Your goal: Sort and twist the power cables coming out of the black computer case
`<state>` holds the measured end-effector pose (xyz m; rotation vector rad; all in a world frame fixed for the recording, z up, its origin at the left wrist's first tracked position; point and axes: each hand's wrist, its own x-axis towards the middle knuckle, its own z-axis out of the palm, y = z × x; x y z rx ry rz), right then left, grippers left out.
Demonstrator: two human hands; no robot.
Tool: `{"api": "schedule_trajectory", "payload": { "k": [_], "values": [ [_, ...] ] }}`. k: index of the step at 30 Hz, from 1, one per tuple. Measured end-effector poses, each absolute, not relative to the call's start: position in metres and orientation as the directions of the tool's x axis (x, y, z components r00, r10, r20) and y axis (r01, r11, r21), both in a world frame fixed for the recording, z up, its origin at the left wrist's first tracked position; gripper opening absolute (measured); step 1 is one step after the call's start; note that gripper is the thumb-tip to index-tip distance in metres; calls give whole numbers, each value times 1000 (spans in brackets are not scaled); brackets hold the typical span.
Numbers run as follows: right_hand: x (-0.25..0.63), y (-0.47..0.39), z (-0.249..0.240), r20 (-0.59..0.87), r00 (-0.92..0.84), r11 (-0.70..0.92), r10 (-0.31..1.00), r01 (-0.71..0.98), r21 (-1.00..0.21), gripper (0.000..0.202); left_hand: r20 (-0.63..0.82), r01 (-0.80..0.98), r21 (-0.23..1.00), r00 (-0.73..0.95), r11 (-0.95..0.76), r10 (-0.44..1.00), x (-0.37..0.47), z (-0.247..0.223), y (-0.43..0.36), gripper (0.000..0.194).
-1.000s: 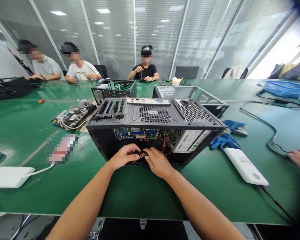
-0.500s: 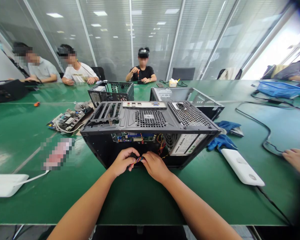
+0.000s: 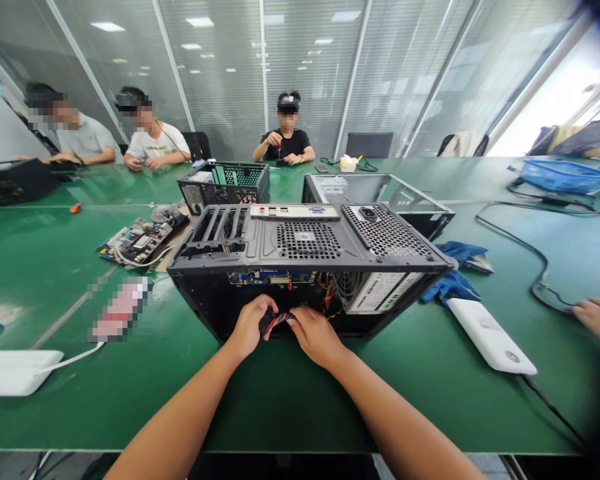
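A black computer case (image 3: 260,250) lies in front of me with its open side facing me. Inside it show a motherboard (image 3: 273,277) and a power supply (image 3: 377,292) with a white label. At the open side, my left hand (image 3: 251,325) pinches the black connector end (image 3: 265,323) of a twisted bundle of coloured wires (image 3: 281,319). My right hand (image 3: 316,333) is closed around the same cable, just right of the connector. Its fingertips are partly hidden, and the cable's far end disappears behind them.
Behind stand two more open cases (image 3: 225,183). Left lie a loose circuit board (image 3: 143,240) and a white power bank (image 3: 20,372); right, blue gloves (image 3: 450,283) and another white power bank (image 3: 493,337). Another person's hand (image 3: 597,320) rests at the right edge. Several people sit around the table.
My left hand has turned slightly, so more of the black connector shows between its fingers. Both hands stay on the cable. The whole view has shifted a little.
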<state>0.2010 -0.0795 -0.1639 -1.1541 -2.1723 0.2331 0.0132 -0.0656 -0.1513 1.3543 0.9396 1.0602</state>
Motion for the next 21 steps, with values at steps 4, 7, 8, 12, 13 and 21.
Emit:
{"api": "schedule_trajectory", "payload": {
  "k": [4,7,8,12,13,21],
  "values": [
    [200,-79,-167,459,-391,588,798,671,-450,18,84,-18,996,229,-82,970,13,-154,-66,46],
    [201,-79,-169,450,-392,583,803,674,-453,19,115,44,991,189,-126,975,13,-153,-68,49],
    [201,-79,-169,443,-394,580,805,677,-452,20,135,75,986,181,-150,974,13,-152,-69,51],
    [201,-77,-169,425,-392,567,816,687,-455,20,260,225,929,162,-293,952,13,-150,-72,54],
    [201,-77,-168,424,-388,563,818,688,-458,20,287,257,912,162,-321,944,13,-150,-72,53],
    [204,-76,-165,430,-393,569,813,693,-442,20,396,365,817,207,-446,895,13,-152,-74,39]
  ]
}}
